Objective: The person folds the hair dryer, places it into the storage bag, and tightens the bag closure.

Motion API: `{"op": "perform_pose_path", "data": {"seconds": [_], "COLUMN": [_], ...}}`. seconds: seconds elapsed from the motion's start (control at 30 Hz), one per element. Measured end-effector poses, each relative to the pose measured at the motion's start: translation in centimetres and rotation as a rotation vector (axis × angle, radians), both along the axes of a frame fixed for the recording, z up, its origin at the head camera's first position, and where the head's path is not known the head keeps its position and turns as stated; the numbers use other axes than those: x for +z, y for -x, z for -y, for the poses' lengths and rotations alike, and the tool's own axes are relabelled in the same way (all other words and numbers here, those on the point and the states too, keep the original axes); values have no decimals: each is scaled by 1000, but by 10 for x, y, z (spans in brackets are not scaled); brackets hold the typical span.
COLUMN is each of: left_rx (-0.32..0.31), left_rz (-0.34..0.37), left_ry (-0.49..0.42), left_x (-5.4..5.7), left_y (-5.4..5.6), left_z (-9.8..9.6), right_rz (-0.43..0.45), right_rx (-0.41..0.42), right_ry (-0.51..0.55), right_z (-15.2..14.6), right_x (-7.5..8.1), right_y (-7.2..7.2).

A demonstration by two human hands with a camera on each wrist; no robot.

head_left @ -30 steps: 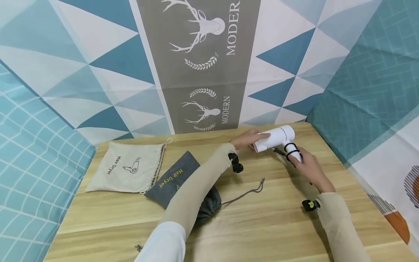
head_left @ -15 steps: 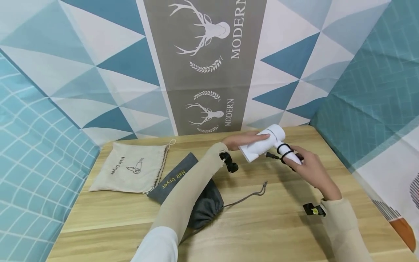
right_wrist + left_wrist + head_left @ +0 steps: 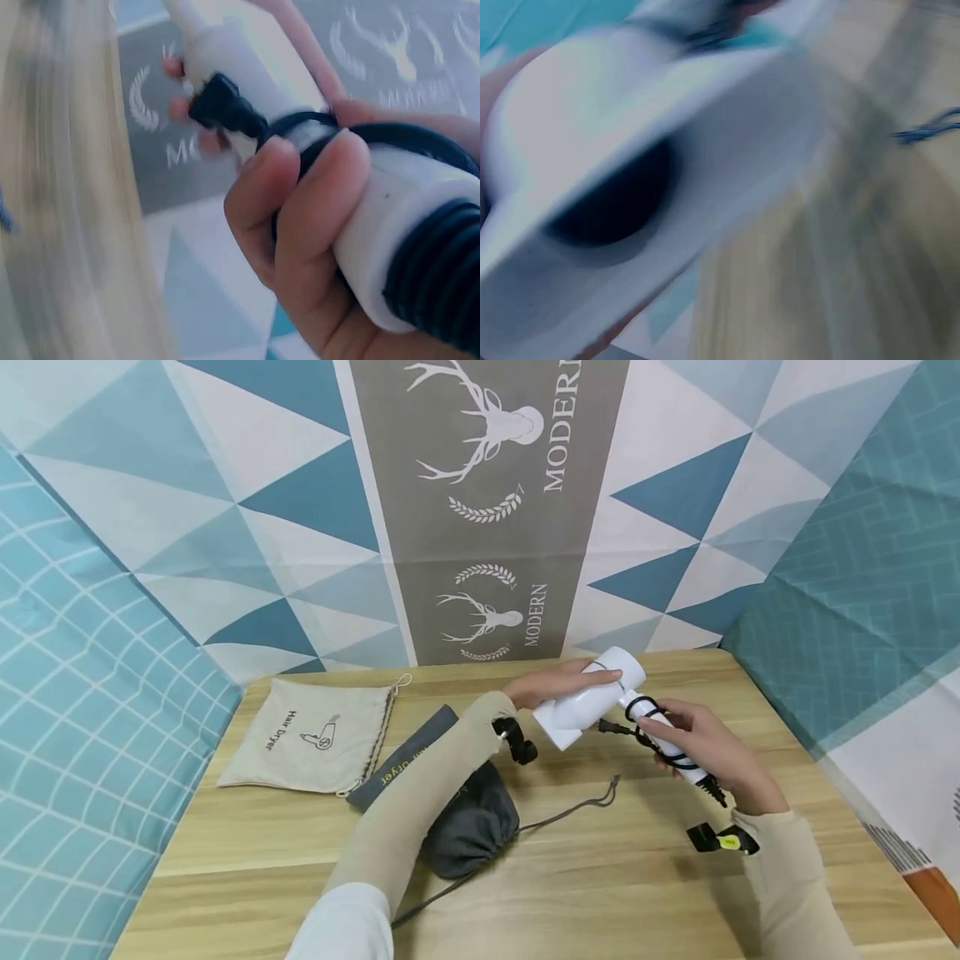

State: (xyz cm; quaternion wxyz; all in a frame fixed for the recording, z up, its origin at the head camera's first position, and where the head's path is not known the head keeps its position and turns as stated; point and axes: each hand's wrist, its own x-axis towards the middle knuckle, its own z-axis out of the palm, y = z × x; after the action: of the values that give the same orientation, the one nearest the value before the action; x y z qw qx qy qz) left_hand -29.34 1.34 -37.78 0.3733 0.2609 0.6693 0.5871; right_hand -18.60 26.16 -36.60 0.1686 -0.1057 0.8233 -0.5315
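Both hands hold a white hair dryer (image 3: pixel 588 706) above the back right of the table. My left hand (image 3: pixel 551 683) grips its barrel, thumb along the top. In the left wrist view the flared nozzle (image 3: pixel 727 157) fills much of the picture, its dark opening showing. My right hand (image 3: pixel 708 739) is curled round the handle, fingers wrapped over it in the right wrist view. A black cord (image 3: pixel 304 124) is coiled round the handle, and its plug (image 3: pixel 221 101) sticks out beside the barrel. The ribbed black cord sleeve (image 3: pixel 442 270) shows at the handle's end.
A beige drawstring bag (image 3: pixel 315 735) printed "Hair Dryer" lies flat at the back left of the wooden table (image 3: pixel 570 877). A dark grey drawstring bag (image 3: pixel 480 818) lies partly under the left forearm, its cord (image 3: pixel 570 810) trailing right. Patterned cloth walls border the table.
The hair dryer has swung so its nozzle points lower and nearer. My right hand has shifted along the handle, and more of the handle's end now shows.
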Motion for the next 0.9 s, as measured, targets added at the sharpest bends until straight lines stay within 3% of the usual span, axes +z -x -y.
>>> {"op": "perform_pose_path", "data": {"seconds": [0.2, 0.33, 0.47, 0.63, 0.9], "left_rx": [124, 151, 137, 163, 269], "left_rz": [-92, -135, -126, -125, -89], "left_ry": [6, -10, -34, -41, 12], "left_x": [10, 17, 20, 21, 28], "left_y": [-26, -40, -53, -65, -78], "left_z": [20, 31, 40, 52, 76], "right_rz": [-38, -79, -85, -82, -97], "right_rx": [13, 48, 84, 105, 181], "right_ry": [24, 2, -3, 0, -36], "right_z": [21, 30, 37, 48, 63], "right_x": [10, 13, 14, 17, 25], "right_y": [-14, -19, -26, -33, -33]}}
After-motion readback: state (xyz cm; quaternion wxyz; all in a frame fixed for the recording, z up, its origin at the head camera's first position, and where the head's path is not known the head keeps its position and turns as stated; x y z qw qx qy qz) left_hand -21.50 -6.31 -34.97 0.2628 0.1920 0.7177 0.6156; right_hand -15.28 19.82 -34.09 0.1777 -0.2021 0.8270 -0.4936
